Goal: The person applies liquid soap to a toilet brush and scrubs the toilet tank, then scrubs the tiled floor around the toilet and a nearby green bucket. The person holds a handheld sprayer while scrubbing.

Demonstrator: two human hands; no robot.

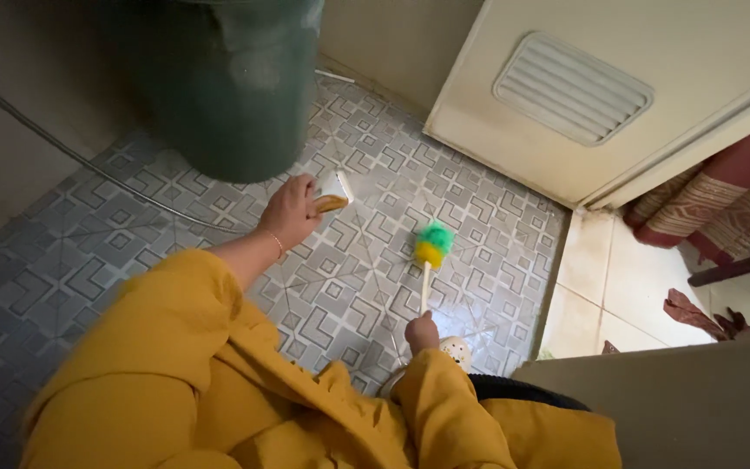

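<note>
A big green barrel [227,87] stands on the patterned tile floor [71,260] (grey, geometric). The left hand [291,211] grips a small white bottle [333,188] just beside the barrel. The right hand [422,332] is clenched around a brush [432,247], its green-and-yellow head on the tiles.

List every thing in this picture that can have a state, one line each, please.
Left hand: closed on a small white bottle, held over the floor.
Right hand: closed on the handle of a brush.
Brush: green and yellow head resting on the tiled floor.
Door: open.
Green bin: upright.
</note>
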